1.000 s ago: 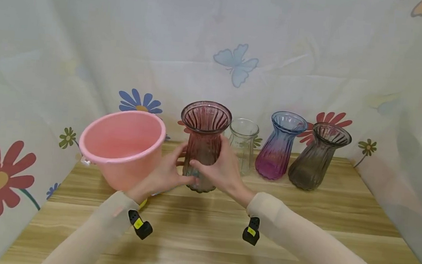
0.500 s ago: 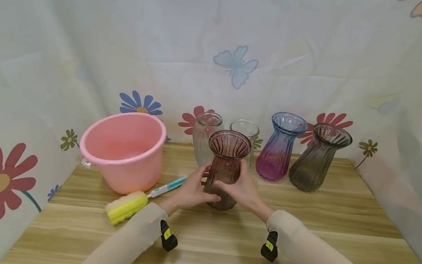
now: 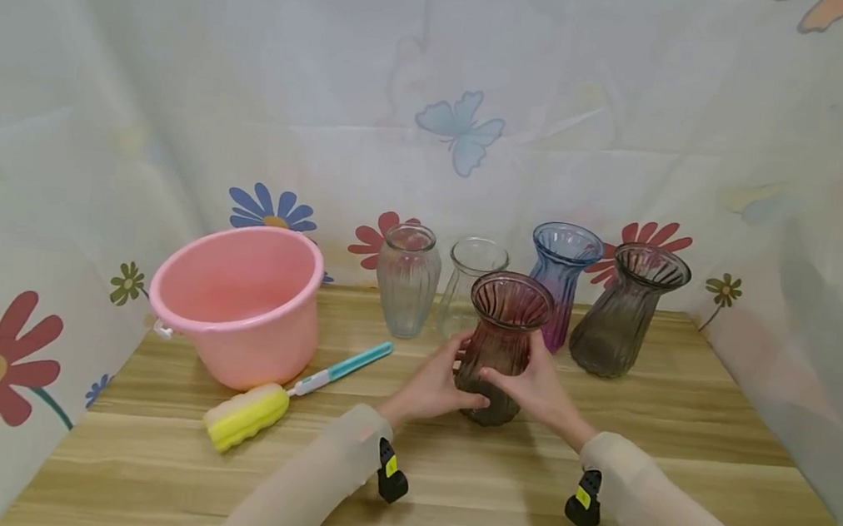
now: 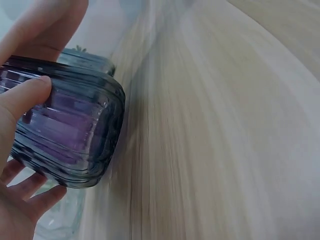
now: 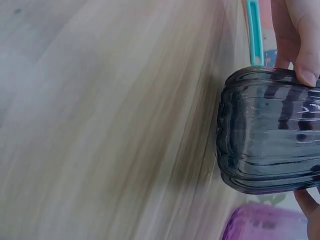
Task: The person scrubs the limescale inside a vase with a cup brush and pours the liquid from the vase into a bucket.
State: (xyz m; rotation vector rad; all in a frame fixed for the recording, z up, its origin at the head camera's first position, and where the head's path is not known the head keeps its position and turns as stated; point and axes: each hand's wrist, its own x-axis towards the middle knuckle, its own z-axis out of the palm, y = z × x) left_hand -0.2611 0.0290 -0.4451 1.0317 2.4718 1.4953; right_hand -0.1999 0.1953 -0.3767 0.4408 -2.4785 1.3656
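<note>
Both hands hold a ribbed glass vase (image 3: 497, 361), reddish at its flared rim and smoky grey toward the base. My left hand (image 3: 435, 388) grips its left side, the thumb (image 4: 31, 96) across the front and the fingers curled behind. From the other side my right hand (image 3: 541, 390) grips it, with its thumb (image 5: 308, 70) on the glass. The vase is upright, its base close over the wooden table. Behind it stand a blue-to-magenta vase (image 3: 565, 259), partly hidden, and a clear flared vase (image 3: 464, 288).
A pink bucket (image 3: 256, 349) stands at the left. Before it lies a sponge brush with a yellow head (image 3: 248, 417) and a teal handle (image 3: 358, 361). Another clear vase (image 3: 408, 287) stands at the back, and a grey vase (image 3: 619, 322) at the right. A patterned curtain (image 3: 332, 80) hangs behind the table.
Both hands have carried the reddish-grey vase rightward and toward the front of the table, away from the bucket. The sponge brush and the left clear vase have come into sight.
</note>
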